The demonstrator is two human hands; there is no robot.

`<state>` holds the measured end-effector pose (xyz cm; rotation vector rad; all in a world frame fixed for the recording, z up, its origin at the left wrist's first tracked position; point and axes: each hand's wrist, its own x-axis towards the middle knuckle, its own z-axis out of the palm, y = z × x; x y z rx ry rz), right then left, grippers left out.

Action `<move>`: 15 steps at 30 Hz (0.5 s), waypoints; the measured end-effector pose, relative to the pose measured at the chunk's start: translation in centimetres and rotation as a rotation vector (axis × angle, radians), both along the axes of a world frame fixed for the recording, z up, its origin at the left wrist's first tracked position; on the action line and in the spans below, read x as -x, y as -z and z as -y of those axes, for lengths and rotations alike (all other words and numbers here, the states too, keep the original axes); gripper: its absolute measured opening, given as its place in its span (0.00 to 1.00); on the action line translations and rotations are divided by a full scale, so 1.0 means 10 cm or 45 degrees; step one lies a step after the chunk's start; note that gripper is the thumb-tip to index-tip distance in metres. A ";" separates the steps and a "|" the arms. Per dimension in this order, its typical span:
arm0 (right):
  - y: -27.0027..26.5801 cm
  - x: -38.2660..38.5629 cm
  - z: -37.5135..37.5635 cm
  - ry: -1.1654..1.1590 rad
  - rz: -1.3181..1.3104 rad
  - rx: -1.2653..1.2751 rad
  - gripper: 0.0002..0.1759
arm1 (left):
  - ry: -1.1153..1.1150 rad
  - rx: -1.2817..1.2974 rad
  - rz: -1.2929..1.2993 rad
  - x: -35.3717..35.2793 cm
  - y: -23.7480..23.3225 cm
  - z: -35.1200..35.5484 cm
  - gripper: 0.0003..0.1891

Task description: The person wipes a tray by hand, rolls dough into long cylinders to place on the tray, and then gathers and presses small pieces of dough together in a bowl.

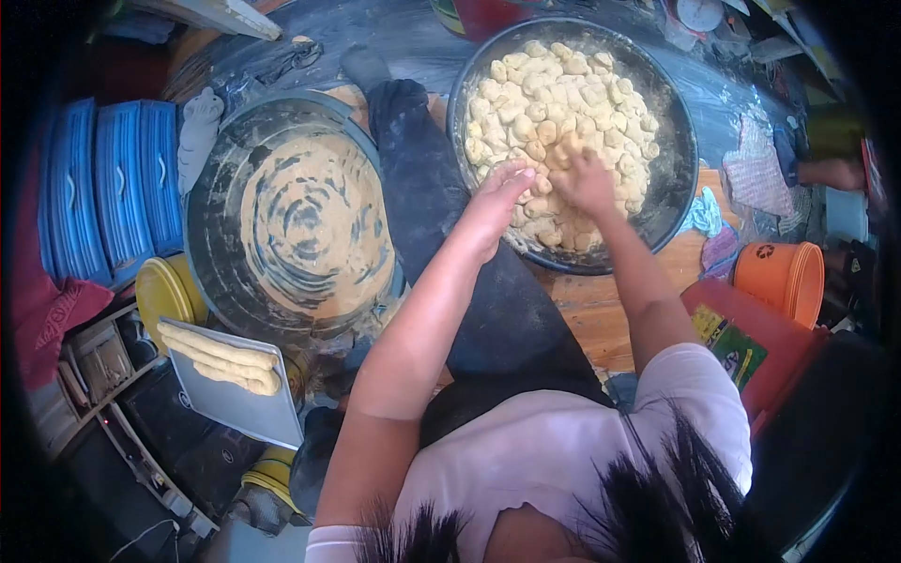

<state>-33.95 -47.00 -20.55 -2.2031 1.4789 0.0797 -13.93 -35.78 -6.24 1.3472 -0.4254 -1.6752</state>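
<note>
A wide black basin holds a heap of small, pale, flour-dusted dough pieces. My left hand is over the heap's near-left side, its fingers curled and thumb pressed in; a dough piece shows at the thumb tip, apparently in its grip. Just to the right, my right hand reaches down onto the heap with fingers spread, partly blurred and touching the pieces.
At left stands a big dark tub, its bottom coated in flour. Thick dough rolls lie on a grey tray. An orange bucket and a red container sit to the right. My outstretched leg runs between tub and basin.
</note>
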 end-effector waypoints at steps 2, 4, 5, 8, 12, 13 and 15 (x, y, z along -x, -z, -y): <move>-0.10 0.09 0.24 0.343 -0.239 0.073 0.43 | 0.009 -0.006 -0.011 0.00 -0.03 0.02 0.29; 0.48 0.34 0.69 0.581 -0.311 0.097 0.45 | -0.026 -0.065 0.009 0.01 -0.05 0.01 0.28; 0.85 0.48 1.01 0.624 -0.277 -0.098 0.46 | -0.027 -0.072 0.011 0.01 -0.04 0.00 0.28; 0.50 0.00 1.28 0.681 -0.297 -0.276 0.47 | -0.033 -0.042 0.018 0.01 -0.02 0.05 0.28; 0.59 -0.26 1.29 0.610 -0.145 -0.057 0.47 | -0.023 -0.073 0.052 0.05 0.04 0.17 0.27; 0.57 -0.22 1.16 0.425 -0.145 0.041 0.48 | -0.022 -0.076 0.052 0.06 0.08 0.21 0.27; 0.45 -0.18 0.99 0.059 0.006 -0.284 0.47 | -0.095 -0.021 0.041 0.02 -0.11 0.42 0.27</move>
